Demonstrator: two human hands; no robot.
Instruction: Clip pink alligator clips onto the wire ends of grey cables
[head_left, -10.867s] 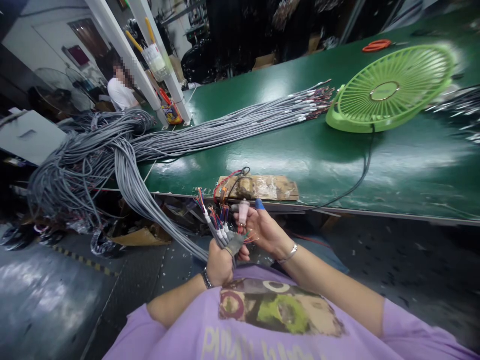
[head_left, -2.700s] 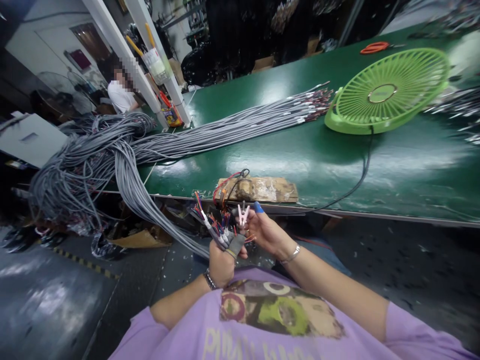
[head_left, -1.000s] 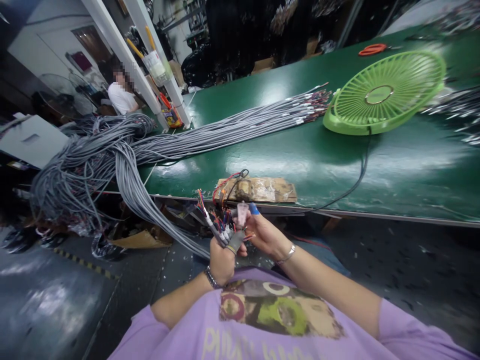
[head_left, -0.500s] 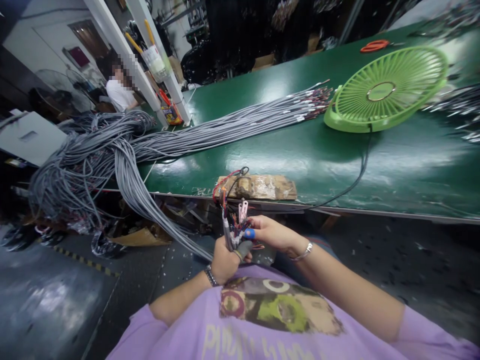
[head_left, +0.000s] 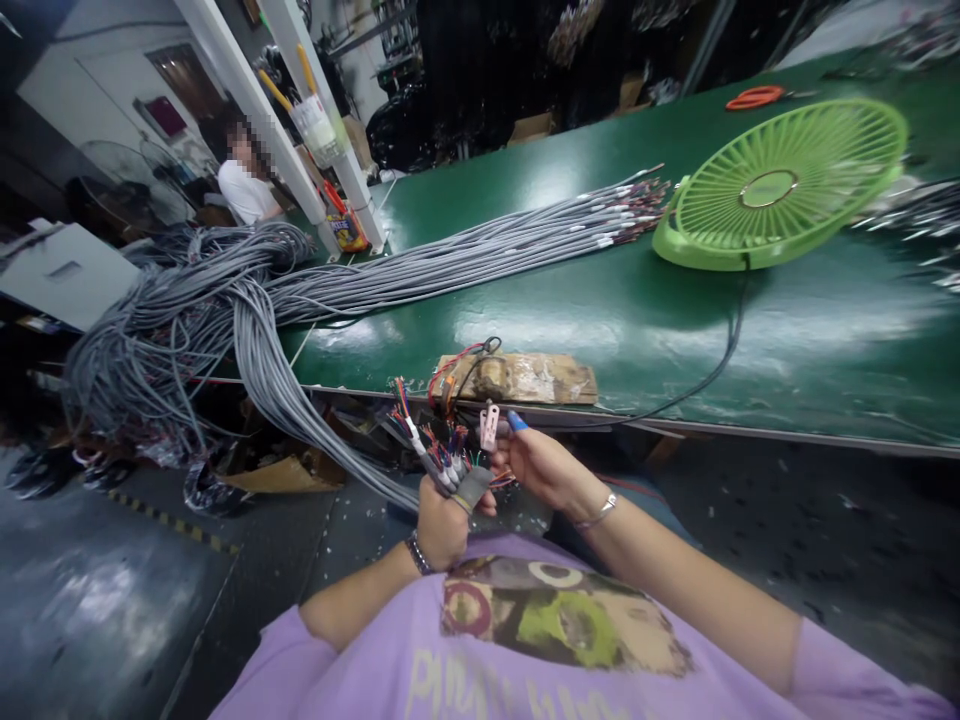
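Observation:
My left hand (head_left: 441,524) is closed around the ends of several grey cables (head_left: 431,462), whose stripped coloured wires fan upward. A grey cot covers its thumb. My right hand (head_left: 538,462) pinches a small pink cutting tool (head_left: 489,426) just right of the wire tips; a blue cot covers one fingertip. The held cables trail down and left to a big grey cable bundle (head_left: 247,340). Both hands are in front of my chest, just below the edge of the green table (head_left: 600,330).
A wooden block (head_left: 525,377) with red and black wires sits at the table edge above my hands. A green fan (head_left: 780,185) lies on the table, its cord running toward me. More grey cables (head_left: 487,245) stretch across the table. A person (head_left: 246,185) sits far left.
Half a second ago the cable ends stood bunched upright with my right hand low against them. Now they fan out leftward and my right hand has lifted the pink tool beside the wire tips.

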